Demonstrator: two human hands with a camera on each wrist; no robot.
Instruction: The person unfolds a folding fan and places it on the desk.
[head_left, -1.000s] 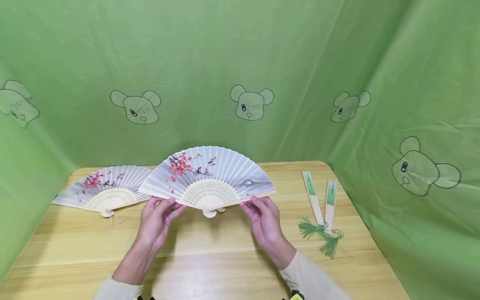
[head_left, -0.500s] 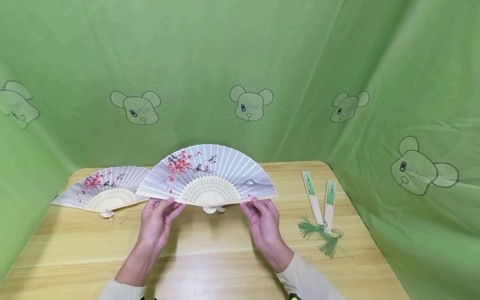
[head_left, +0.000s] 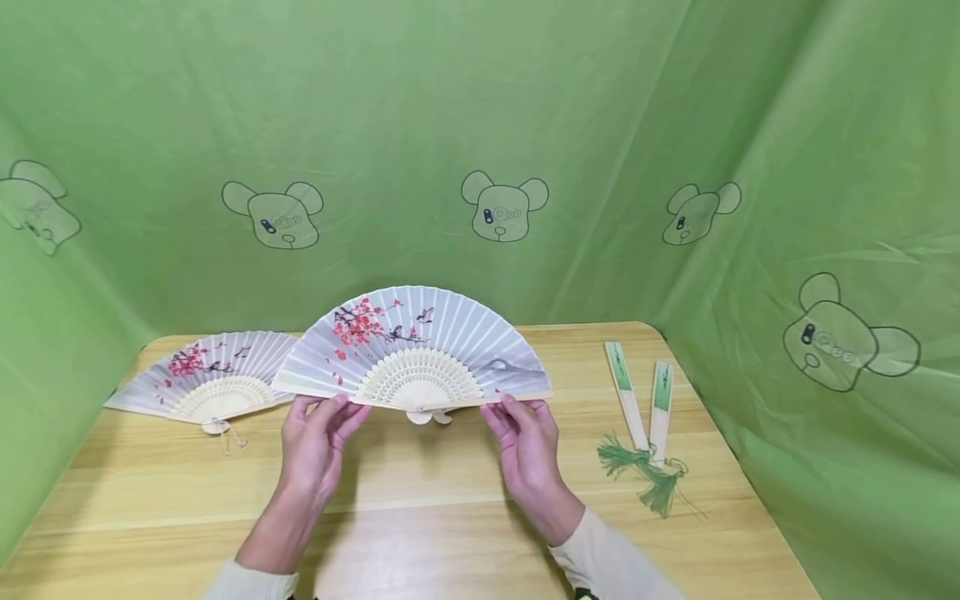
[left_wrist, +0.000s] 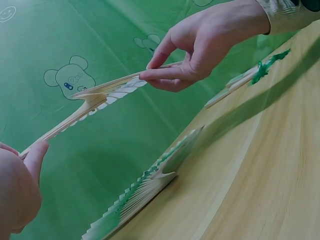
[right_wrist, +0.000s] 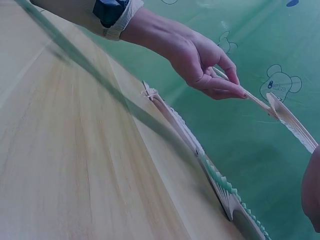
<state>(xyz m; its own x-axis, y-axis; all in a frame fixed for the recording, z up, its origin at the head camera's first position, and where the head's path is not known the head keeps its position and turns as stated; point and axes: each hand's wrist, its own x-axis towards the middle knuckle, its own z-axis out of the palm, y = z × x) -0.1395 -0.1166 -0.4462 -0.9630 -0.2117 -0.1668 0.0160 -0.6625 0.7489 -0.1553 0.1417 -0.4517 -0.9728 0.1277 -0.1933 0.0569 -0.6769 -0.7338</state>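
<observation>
A spread folding fan (head_left: pixel 465 325) with pale grey pleats, red blossoms and pierced wooden ribs is held up above the table. My left hand (head_left: pixel 310 446) pinches its left outer stick between thumb and fingers. On the other side my right hand (head_left: pixel 531 446) pinches the right outer stick the same way. The fan's pivot end points toward me. Below it, the left wrist view shows another spread fan with green pleats (left_wrist: pixel 145 187) lying on the table; from the head it is mostly hidden, with just its handle end (head_left: pixel 442 418) showing.
A matching blossom fan (head_left: pixel 225 375) lies spread on the wooden table (head_left: pixel 420 533) at the left, partly overlapped by the held one. Two folded green fans (head_left: pixel 660 408) with green tassels (head_left: pixel 660 492) lie at the right. Green cloth (head_left: pixel 405 108) encloses the back and sides.
The held fan's pivot end has risen slightly, and its two outer sticks now run closer to one straight line. Both hands keep their pinch and have barely moved.
</observation>
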